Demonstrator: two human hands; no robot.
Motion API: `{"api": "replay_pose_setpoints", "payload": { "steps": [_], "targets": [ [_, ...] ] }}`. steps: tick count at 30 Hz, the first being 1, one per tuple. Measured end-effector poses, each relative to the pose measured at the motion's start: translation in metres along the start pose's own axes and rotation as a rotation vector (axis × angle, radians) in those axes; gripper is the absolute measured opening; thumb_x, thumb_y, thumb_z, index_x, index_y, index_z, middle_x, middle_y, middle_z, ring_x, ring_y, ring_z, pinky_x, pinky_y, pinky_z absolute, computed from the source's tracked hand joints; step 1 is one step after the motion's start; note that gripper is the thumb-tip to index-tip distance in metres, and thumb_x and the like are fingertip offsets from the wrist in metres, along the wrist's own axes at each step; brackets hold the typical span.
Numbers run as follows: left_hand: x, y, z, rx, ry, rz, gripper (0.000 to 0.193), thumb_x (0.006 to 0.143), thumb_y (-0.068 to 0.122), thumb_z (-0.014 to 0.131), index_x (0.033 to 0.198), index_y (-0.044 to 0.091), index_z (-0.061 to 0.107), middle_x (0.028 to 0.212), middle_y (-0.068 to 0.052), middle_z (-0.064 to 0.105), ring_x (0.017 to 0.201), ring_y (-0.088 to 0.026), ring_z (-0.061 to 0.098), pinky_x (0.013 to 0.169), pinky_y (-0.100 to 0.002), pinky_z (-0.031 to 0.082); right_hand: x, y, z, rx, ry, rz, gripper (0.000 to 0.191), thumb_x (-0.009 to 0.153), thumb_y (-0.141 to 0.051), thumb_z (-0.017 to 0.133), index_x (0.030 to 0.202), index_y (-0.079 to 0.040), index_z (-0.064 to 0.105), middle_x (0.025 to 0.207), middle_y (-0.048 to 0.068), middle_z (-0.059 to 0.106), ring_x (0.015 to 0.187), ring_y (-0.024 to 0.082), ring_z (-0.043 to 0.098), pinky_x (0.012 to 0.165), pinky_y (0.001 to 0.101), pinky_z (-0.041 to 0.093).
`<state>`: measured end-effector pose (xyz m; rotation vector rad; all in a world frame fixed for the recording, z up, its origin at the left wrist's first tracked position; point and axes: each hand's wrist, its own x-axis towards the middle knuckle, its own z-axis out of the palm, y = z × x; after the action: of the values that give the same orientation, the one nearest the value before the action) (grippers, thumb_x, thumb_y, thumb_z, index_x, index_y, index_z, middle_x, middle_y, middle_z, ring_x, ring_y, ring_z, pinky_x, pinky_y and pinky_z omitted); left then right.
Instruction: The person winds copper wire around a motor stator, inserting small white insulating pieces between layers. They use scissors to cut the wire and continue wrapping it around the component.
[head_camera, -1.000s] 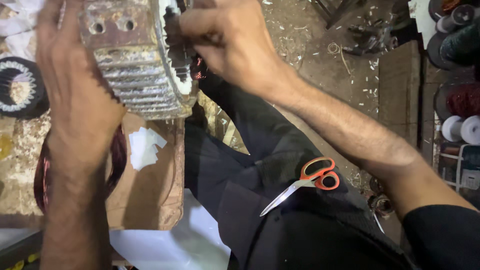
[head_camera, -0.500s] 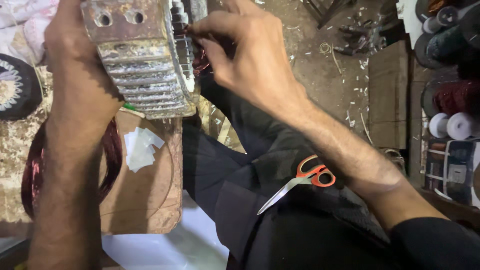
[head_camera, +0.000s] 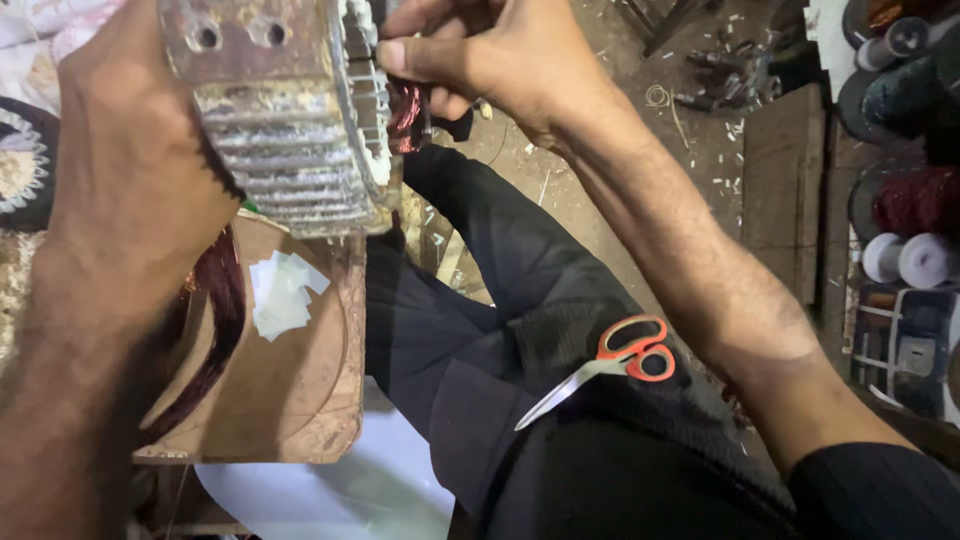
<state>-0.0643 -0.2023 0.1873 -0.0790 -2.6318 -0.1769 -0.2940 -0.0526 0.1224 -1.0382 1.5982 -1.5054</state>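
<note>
Head view looks down on two bare forearms raised over a lap in dark trousers. Left hand (head_camera: 130, 170) comes up from the near left, forearm almost vertical, palm wrapped against the left side of a ribbed metal motor housing (head_camera: 285, 110); its fingers lie behind the casing, so how they curl cannot be told, though the hand clearly supports the housing. The housing sits at the far left, above a worn brown board (head_camera: 290, 390) that carries white paper scraps (head_camera: 283, 293) and a dark reddish wire coil (head_camera: 215, 330).

Right hand (head_camera: 490, 60) reaches in from the near right, its arm crossing diagonally, wrist bent leftward. Its fingers (head_camera: 420, 55) are pinched narrow at the housing's open right face, just beside the copper-coloured windings (head_camera: 407, 110). Orange-handled scissors (head_camera: 600, 368) rest on the lap, under the right forearm. Wire spools (head_camera: 905, 258) stand at the far right.
</note>
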Motion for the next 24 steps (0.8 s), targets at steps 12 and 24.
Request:
{"api": "replay_pose_setpoints", "payload": {
  "steps": [12, 24],
  "targets": [
    [-0.008, -0.008, 0.003, 0.273, -0.205, -0.214, 0.023, 0.114, 0.021, 0.058, 0.121, -0.001, 0.062, 0.108, -0.011, 0.061, 0.103, -0.026, 0.055, 0.089, -0.04, 0.046, -0.006, -0.007, 0.009, -0.213, 0.08, -0.22, 0.015, 0.091, -0.01, 0.084, 0.088, -0.002, 0.072, 0.075, -0.001, 0.069, 0.063, -0.001, 0.057, 0.056, 0.0162, 0.046],
    [-0.025, -0.039, 0.025, -0.218, -0.041, -0.417, 0.023, 0.111, 0.002, 0.052, 0.133, -0.001, 0.058, 0.122, -0.011, 0.063, 0.116, -0.022, 0.06, 0.098, -0.035, 0.051, -0.007, 0.01, 0.003, -0.181, 0.008, -0.282, 0.02, 0.102, -0.007, 0.08, 0.089, -0.002, 0.066, 0.077, -0.003, 0.063, 0.064, -0.003, 0.051, 0.054, 0.0156, 0.042]
  ]
}}
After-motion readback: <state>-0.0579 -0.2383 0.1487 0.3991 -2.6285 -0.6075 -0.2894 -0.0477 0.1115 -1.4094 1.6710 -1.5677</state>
